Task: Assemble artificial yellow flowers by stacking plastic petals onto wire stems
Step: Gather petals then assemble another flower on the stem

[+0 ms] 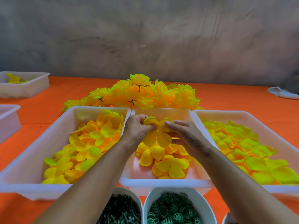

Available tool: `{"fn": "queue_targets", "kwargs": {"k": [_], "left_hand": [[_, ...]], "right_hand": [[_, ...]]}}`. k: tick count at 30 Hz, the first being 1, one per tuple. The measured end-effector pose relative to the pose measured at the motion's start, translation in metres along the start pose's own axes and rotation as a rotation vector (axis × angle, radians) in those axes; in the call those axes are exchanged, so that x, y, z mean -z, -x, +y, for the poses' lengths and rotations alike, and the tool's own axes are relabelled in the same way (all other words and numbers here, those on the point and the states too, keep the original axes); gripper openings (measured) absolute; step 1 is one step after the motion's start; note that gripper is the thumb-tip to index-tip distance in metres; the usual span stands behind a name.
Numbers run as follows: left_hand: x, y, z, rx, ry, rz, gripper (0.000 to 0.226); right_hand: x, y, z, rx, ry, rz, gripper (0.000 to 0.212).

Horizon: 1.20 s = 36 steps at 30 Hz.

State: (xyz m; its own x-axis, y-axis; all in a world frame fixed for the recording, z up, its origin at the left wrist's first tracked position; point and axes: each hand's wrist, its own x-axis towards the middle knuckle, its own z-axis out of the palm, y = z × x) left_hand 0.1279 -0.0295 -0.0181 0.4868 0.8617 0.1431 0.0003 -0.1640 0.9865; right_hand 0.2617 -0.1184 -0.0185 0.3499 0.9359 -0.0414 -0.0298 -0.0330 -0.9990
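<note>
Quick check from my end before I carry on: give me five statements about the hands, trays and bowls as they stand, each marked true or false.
1. Both hands hold one petal piece above the middle tray. True: the left hand and right hand both pinch it.
2. The finished flowers lie in the left tray. False: they are heaped on the orange table behind the trays.
3. The left tray is empty. False: it holds yellow rounded petals.
4. Two white bowls at the near edge hold dark green parts. True: the left bowl and right bowl both do.
5. The right tray holds green rings. False: it holds yellow-green petals.
</note>
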Motion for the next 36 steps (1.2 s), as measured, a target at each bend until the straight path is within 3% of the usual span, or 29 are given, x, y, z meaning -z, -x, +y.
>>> {"fn": "queue_targets", "kwargs": {"k": [8, 14, 16, 18, 20, 21, 24, 27, 30, 33, 36], "left_hand": [[-0.004, -0.001, -0.004, -0.004, 0.084, 0.011, 0.013], [-0.007, 0.000, -0.008, -0.029, 0.087, -0.016, 0.014], [-0.007, 0.000, -0.008, -0.115, -0.042, 0.060, 0.018], [-0.007, 0.002, -0.005, -0.309, -0.253, 0.235, 0.027], [-0.008, 0.008, -0.001, -0.469, -0.293, 0.317, 0.032], [-0.010, 0.011, 0.000, -0.468, -0.283, 0.301, 0.043], [-0.016, 0.018, 0.002, -0.220, -0.269, 0.093, 0.062], [-0.012, 0.014, 0.002, 0.026, -0.040, -0.050, 0.045], [-0.004, 0.009, 0.002, 0.216, 0.196, -0.108, 0.021], [0.001, 0.004, 0.002, 0.291, 0.350, -0.080, 0.010], [0.000, 0.003, 0.002, 0.277, 0.339, -0.057, 0.007]], "right_hand": [[-0.001, -0.002, 0.005, 0.233, -0.021, 0.182, 0.008], [-0.004, -0.002, 0.007, 0.328, -0.008, 0.253, 0.024], [-0.003, -0.003, 0.009, 0.344, 0.006, 0.274, 0.026], [-0.003, -0.004, 0.010, 0.364, 0.042, 0.309, 0.030], [-0.003, -0.005, 0.010, 0.422, 0.152, 0.354, 0.042], [-0.004, -0.005, 0.010, 0.458, 0.229, 0.374, 0.048], [-0.008, -0.004, 0.011, 0.588, 0.385, 0.388, 0.058], [-0.012, -0.003, 0.012, 0.652, 0.426, 0.342, 0.057], [-0.013, -0.002, 0.011, 0.595, 0.275, 0.216, 0.048], [-0.006, 0.001, 0.004, 0.461, 0.093, 0.108, 0.018], [0.004, -0.001, 0.004, 0.320, -0.103, 0.204, 0.004]]}}
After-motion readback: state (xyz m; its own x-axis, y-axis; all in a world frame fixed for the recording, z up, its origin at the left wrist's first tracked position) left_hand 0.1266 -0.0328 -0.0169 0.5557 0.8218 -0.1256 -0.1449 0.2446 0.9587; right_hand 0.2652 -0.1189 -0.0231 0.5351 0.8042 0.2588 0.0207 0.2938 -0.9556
